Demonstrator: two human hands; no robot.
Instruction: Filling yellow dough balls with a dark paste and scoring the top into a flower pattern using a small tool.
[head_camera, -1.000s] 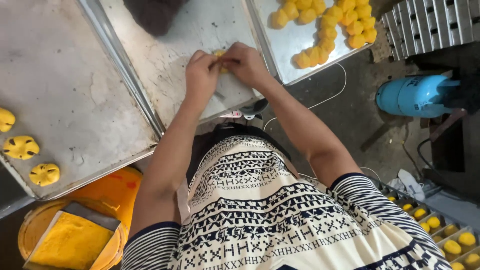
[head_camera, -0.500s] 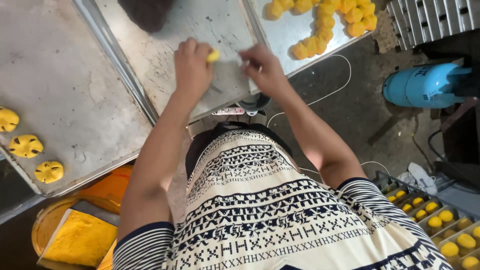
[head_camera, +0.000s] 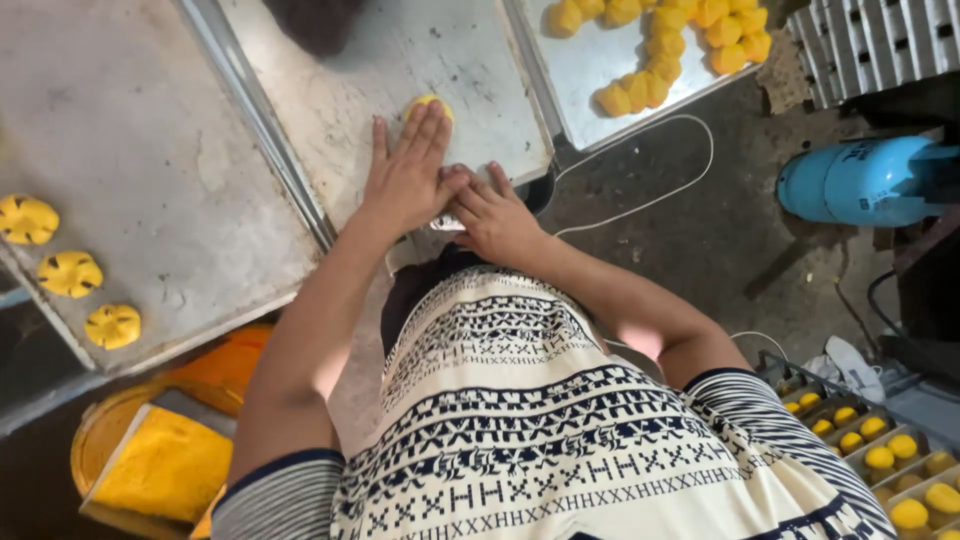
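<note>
My left hand (head_camera: 405, 175) lies flat on the floured middle metal tray (head_camera: 480, 80), fingers spread. Its fingertips press on a small yellow dough ball (head_camera: 428, 103), mostly hidden beneath them. My right hand (head_camera: 495, 215) rests beside the left one at the tray's near edge, fingers loosely bent and holding nothing. Its fingertips touch the left thumb.
The left tray (head_camera: 150, 150) carries three flattened, notched yellow dough pieces (head_camera: 70, 272). Another tray (head_camera: 590, 70) at the upper right holds several yellow dough balls (head_camera: 660, 50). On the floor are a blue gas cylinder (head_camera: 860, 180), a white cable (head_camera: 650, 195), an orange tub (head_camera: 165, 465) and a compartment tray of yellow pieces (head_camera: 880, 450).
Both hands held the dough ball together above the tray. The left hand now lies flat on it farther up the tray. The right hand has let go and drawn back to the near edge.
</note>
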